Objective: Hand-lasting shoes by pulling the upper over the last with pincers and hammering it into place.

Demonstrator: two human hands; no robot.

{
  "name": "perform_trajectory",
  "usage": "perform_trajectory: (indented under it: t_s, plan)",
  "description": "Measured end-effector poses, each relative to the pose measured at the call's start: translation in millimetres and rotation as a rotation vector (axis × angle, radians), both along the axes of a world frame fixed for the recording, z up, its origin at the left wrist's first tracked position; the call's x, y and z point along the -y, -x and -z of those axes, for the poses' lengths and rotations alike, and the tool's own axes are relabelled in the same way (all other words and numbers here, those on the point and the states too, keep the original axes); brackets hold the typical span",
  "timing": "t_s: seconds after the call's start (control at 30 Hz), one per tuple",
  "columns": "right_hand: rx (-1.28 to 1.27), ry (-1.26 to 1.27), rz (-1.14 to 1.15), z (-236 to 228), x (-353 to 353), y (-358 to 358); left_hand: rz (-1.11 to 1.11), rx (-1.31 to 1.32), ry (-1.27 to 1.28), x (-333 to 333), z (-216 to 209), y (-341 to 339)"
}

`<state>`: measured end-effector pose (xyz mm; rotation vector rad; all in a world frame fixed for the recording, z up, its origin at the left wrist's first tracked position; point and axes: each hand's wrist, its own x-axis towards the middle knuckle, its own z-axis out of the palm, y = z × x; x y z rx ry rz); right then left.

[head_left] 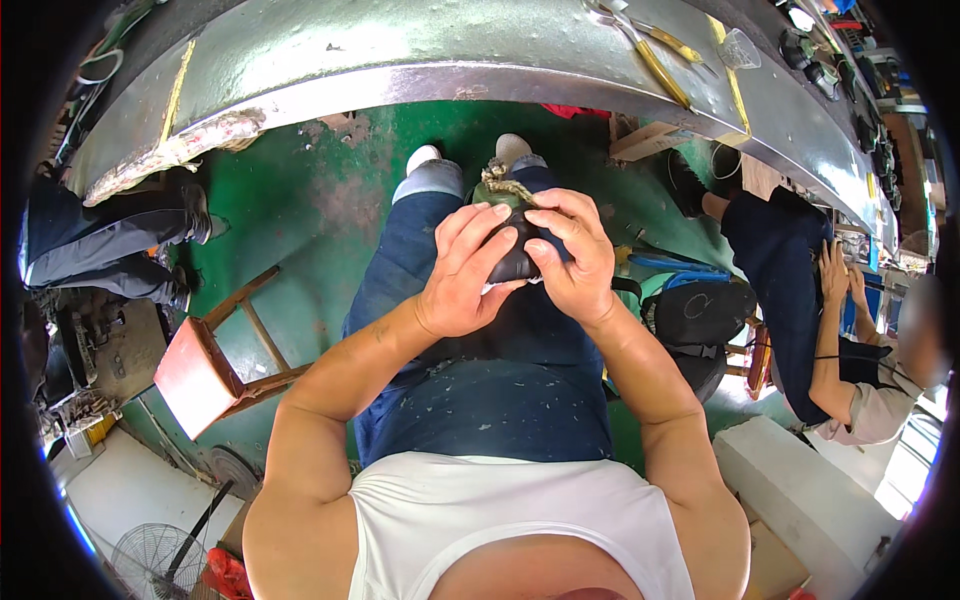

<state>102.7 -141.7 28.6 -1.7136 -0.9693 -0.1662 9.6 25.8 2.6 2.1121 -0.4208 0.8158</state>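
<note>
Above my lap I hold a dark, rounded object (513, 262) between both hands; its kind is not clear. It is glossy black at the near side and greenish farther away, with a frayed, tan cord-like piece (508, 186) at its far end. My left hand (462, 272) grips it from the left, fingers bent over its upper side. On the right, my right hand (574, 258) closes on it, with the fingers near the cord-like piece and the thumb against the black side. My fingers cover much of its surface.
A metal-topped bench (400, 45) curves across the far side, with yellow-handled pliers (655, 65) on it. A wooden stool (205, 380) lies at left and a black bag (705, 310) at right. A co-worker (840, 340) sits at right; another person's legs (110, 245) show at left.
</note>
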Motion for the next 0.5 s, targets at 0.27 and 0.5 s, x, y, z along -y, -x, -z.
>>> perform_trajectory:
  t_s: [0.27,0.5]
  plan:
    - [-0.042,0.139,-0.139,-10,5,-4,-0.013,0.062,-0.024,1,2,7]
    - [-0.135,0.145,-0.198,-15,9,-4,-0.009,0.008,0.027,4,-5,8]
